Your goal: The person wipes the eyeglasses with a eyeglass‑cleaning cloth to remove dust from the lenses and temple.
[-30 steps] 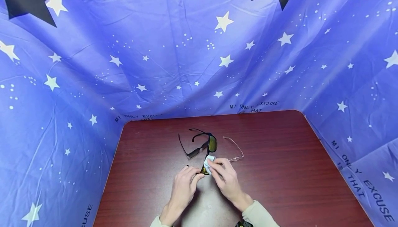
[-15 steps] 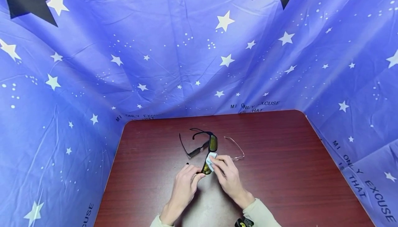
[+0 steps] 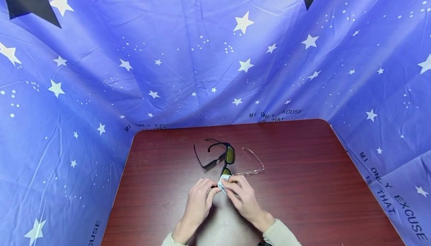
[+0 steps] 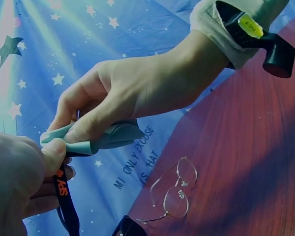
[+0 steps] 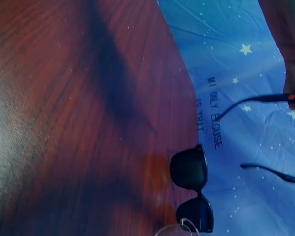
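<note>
- The left hand (image 3: pixel 198 203) pinched one end of the yellow-green-lensed sunglasses (image 3: pixel 230 155) between thumb and fingers, where the temple met the frame.
- The right hand (image 3: pixel 246 200) pinched a folded pale blue cloth (image 3: pixel 223 181) and held it against the sunglasses' nearer lens, covering its lower part; the fingers of both hands almost met there.
- The sunglasses were held over the desk (image 3: pixel 303 186), their farther lens uncovered and temples unfolded; orange lettering (image 4: pixel 62 184) marked one temple.
- Just beyond, toward the person's left, lay dark sunglasses (image 5: pixel 189 168) with black lenses.
- Thin wire-rimmed glasses (image 4: pixel 177 202) rested to the right.
- A blue star-printed sheet (image 3: pixel 202 70) hung behind the desk.
</note>
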A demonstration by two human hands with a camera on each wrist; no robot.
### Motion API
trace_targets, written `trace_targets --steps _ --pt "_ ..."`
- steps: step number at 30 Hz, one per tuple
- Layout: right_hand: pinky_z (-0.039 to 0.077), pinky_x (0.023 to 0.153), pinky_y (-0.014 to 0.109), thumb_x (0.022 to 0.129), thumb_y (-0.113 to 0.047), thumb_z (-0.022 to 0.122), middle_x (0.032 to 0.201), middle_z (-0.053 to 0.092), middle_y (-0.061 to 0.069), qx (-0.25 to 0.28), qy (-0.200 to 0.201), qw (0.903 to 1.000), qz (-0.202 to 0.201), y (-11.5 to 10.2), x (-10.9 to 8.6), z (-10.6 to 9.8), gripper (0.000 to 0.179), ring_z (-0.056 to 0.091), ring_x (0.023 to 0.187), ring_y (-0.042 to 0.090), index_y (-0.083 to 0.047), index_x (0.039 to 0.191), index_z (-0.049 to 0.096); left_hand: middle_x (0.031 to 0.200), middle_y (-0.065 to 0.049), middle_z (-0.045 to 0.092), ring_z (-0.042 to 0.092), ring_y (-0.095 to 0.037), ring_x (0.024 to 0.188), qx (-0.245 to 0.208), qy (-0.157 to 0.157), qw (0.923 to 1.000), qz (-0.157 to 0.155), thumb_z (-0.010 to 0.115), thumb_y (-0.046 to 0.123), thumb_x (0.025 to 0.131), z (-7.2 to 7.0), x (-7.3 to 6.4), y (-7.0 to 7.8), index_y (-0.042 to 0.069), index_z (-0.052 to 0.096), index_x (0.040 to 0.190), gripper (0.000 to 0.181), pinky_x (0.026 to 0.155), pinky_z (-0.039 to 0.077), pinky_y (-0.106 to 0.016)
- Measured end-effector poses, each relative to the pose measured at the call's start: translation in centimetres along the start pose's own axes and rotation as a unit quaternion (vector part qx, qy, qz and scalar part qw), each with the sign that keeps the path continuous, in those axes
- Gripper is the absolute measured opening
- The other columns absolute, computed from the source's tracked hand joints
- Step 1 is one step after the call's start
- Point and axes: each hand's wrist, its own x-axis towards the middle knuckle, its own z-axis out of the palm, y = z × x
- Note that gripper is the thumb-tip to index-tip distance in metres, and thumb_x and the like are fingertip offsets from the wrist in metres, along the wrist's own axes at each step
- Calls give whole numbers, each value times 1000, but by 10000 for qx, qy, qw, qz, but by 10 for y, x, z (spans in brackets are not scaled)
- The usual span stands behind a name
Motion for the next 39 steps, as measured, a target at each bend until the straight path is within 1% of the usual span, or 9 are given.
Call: trace_targets --steps 4,7,14,18,23,29,32,36,39 --pt "49 76 27 106 -20 59 100 64 10 32 117 9997 210 4 2 -1 28 59 89 21 1 116 73 84 7 70 61 -9 77 28 -31 9999 112 80 13 84 -1 1 -1 12 74 89 8 72 53 -28" --pt "49 83 26 104 -17 61 101 65 11 89 196 9985 494 9 4 -3 25 60 91 23 1 117 73 84 7 71 62 -9 77 12 -65 9999 131 81 13 83 -2 0 -1 11 74 88 9 73 52 -28" --pt "49 85 22 85 5 72 102 64 12 260 191 9967 750 9 4 -6 31 60 92 23 2 116 74 84 6 71 62 -10 76 -51 -57 9998 178 81 11 83 -1 -2 -2 11 74 89 9 68 49 -24" --pt "49 79 23 94 -7 69 102 64 11 320 65 9980 543 5 -2 -3 24 59 90 22 2 116 74 83 6 70 60 -9 75 38 -70 9999 114 80 13 85 -1 -2 -1 12 73 88 8 68 49 -24" --pt "50 77 27 104 -18 61 100 63 11 289 17 9995 97 2 -7 0 27 59 90 23 3 114 75 82 7 69 59 -9 74 90 -52 9999 76 80 15 84 0 -2 -2 12 73 87 8 65 48 -21" --pt "51 80 23 104 -17 61 102 65 12 135 62 9990 417 7 2 -6 25 60 90 22 1 115 75 83 7 70 60 -8 75 75 -125 9999 33 81 15 84 0 -3 -3 13 74 88 9 67 48 -21" --pt "49 87 19 96 -5 67 103 66 11 111 87 9975 696 10 7 -11 23 61 92 24 -1 116 75 83 7 70 60 -8 75 25 -129 9999 72 81 14 82 -1 -4 -2 13 74 88 9 67 48 -22" --pt "48 89 18 85 6 70 103 66 11 126 99 9963 842 10 9 -13 33 61 93 24 -1 117 75 82 8 69 60 -8 74 -38 -80 9999 145 82 13 81 -2 -3 1 12 74 88 11 66 48 -22" --pt "49 83 22 93 -3 69 103 66 11 126 112 9973 712 9 7 -12 24 60 92 24 -1 116 75 82 8 69 60 -8 74 -31 -52 9999 137 82 12 82 -2 -3 2 12 74 88 10 66 48 -22"
